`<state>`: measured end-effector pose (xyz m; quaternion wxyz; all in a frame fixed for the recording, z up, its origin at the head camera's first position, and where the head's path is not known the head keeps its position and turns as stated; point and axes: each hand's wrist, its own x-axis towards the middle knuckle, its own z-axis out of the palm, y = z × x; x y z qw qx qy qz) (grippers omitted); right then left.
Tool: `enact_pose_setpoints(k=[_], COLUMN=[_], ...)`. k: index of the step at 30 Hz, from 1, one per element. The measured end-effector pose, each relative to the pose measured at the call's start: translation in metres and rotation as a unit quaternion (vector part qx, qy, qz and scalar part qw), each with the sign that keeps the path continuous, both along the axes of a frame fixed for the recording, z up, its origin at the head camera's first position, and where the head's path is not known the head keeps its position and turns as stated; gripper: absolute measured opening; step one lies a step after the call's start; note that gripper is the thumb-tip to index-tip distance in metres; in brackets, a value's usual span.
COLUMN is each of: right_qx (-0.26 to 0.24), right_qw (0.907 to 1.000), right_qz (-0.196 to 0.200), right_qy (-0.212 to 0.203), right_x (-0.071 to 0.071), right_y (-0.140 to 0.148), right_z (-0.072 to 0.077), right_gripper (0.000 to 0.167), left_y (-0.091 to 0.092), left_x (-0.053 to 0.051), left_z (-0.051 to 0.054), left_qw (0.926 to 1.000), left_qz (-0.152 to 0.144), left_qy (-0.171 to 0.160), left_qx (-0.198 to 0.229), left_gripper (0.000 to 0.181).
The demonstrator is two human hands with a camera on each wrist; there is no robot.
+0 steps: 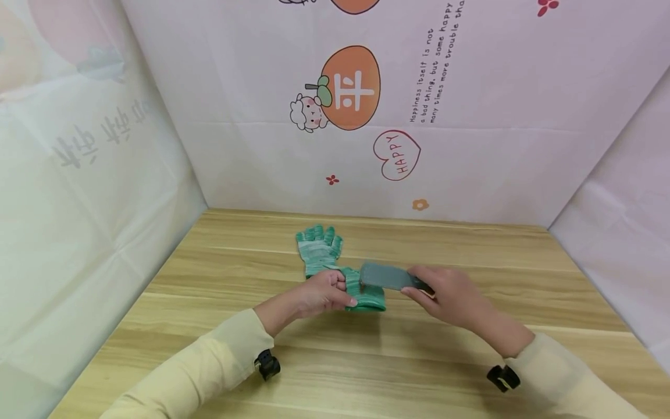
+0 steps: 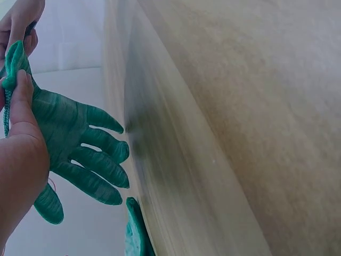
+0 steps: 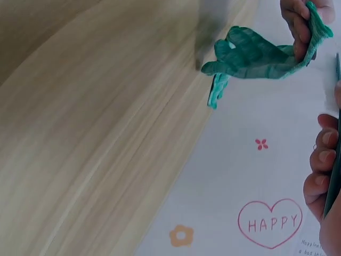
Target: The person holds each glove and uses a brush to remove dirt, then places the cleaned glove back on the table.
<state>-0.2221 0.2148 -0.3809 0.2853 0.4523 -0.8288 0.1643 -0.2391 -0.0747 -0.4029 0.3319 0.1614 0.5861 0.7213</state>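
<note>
A green knit glove (image 1: 370, 298) is held off the tabletop, its fingers hanging down in the left wrist view. My left hand (image 1: 327, 293) pinches it near the cuff between thumb and fingers. In my right hand (image 1: 451, 295) is the dark handle of a flat grey paddle-shaped brush (image 1: 385, 276), the fingers curled round it. From the head view the paddle overlaps the glove's cuff; whether they touch I cannot tell. A second green glove (image 1: 318, 254) lies flat just behind, fingers pointing to the back wall. In the right wrist view only the brush's edge (image 3: 334, 184) shows.
The wood-grain table (image 1: 251, 250) meets a white printed back cloth (image 1: 262, 169) behind the gloves. White cloth walls stand at the left (image 1: 104, 215) and right (image 1: 617, 221). Black straps sit on both sleeves.
</note>
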Motion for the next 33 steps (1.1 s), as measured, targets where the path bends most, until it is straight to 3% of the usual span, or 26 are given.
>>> enact_pose_setpoints(k=[6,11,16,21,25,33], right_qx=[0.032,0.028,0.015,0.009,0.0,-0.008], right_qw=[0.9994,0.9994,0.9998,0.9997,0.9994,0.9993], right_qz=[0.012,0.02,0.009,-0.007,-0.015,-0.035], right_qy=[-0.01,-0.007,0.01,0.023,0.032,0.012], right_x=[0.002,0.004,0.004,0.003,0.002,0.002], right_y=[0.004,-0.003,-0.01,-0.014,-0.016,-0.014], right_z=[-0.002,-0.006,-0.009,-0.013,-0.015,-0.016], right_gripper=[0.033,0.031,0.043,0.051,0.048,0.036], left_y=[0.001,0.006,0.007,0.008,0.008,0.008], left_x=[0.0,0.0,0.002,0.002,0.002,0.002], left_z=[0.003,0.0,-0.001,-0.001,-0.001,-0.002], left_qw=[1.0,0.9997,0.9997,0.9993,0.9988,0.9984], left_qz=[-0.004,-0.019,-0.014,-0.025,-0.025,-0.022], left_qy=[-0.007,0.001,-0.004,0.002,0.008,0.016], left_qx=[-0.002,-0.015,-0.02,-0.027,-0.041,-0.049], left_gripper=[0.044,0.037,0.022,0.018,0.027,0.04])
